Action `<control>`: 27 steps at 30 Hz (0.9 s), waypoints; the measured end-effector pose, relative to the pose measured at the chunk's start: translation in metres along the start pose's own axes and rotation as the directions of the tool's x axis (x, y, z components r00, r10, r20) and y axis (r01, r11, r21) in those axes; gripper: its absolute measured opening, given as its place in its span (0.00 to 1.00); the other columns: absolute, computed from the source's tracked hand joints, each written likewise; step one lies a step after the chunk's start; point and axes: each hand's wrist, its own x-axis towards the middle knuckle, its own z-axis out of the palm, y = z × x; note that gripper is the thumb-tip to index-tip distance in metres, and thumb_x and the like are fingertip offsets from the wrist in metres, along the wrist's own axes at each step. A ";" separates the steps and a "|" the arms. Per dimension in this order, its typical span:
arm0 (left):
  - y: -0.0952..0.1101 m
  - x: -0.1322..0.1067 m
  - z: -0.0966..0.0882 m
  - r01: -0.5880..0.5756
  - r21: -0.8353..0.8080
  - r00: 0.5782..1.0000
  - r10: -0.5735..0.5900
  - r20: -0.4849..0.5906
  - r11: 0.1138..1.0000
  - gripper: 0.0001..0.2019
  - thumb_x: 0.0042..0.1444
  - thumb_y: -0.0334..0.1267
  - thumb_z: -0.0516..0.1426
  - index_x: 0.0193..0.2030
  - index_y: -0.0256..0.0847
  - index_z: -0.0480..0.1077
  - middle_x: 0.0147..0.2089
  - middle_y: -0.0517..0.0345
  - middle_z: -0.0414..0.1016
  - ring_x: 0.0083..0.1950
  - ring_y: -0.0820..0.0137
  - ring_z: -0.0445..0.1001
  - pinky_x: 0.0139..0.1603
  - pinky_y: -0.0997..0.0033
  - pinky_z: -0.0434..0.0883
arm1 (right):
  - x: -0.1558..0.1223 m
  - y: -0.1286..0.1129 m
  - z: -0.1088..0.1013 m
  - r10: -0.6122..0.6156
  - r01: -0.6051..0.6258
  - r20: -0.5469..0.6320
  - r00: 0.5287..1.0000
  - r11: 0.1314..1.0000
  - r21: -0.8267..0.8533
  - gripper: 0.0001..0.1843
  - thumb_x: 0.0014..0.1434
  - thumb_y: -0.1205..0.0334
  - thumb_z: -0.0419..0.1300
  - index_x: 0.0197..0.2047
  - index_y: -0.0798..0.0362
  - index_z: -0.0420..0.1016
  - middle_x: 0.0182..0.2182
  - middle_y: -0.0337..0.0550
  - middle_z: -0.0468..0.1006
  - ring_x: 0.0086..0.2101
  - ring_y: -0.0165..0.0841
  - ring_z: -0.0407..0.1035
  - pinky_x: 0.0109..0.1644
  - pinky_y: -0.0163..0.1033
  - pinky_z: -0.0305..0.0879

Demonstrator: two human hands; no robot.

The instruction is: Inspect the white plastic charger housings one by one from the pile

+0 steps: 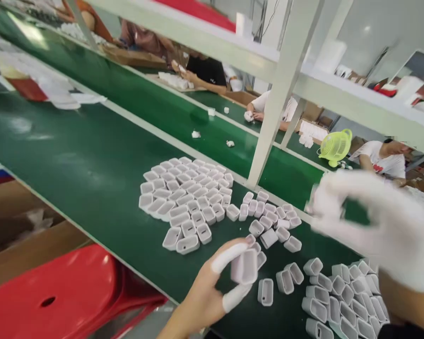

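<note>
My left hand (pixel 212 292), with white finger cots on thumb and forefinger, pinches a small white plastic case (pixel 245 266) above the green table (pixel 92 174). My right hand (pixel 371 221) wears a white glove and hovers blurred at the right, fingers curled in a pinch near a small pale piece I cannot make out. A tidy cluster of white cases (pixel 187 197) lies ahead. A second pile of cases (pixel 342 294) sits below my right hand.
A white rack post (pixel 282 89) rises from the table's far edge. Several people sit across the green conveyor (pixel 183 113). A yellow-green fan (pixel 335 147) stands at the back right. A red stool (pixel 67 296) and cardboard box (pixel 24 230) are at my left.
</note>
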 end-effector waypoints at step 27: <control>0.036 0.051 0.054 -0.480 -0.052 0.861 0.482 0.161 0.875 0.28 0.64 0.39 0.55 0.68 0.38 0.54 0.46 0.41 0.74 0.47 0.61 0.74 0.44 0.60 0.76 | -0.119 0.012 0.060 -0.199 0.181 -0.045 0.979 0.949 -0.258 0.08 0.69 0.60 0.53 0.47 0.55 0.68 0.35 0.49 0.83 0.37 0.36 0.80 0.47 0.41 0.77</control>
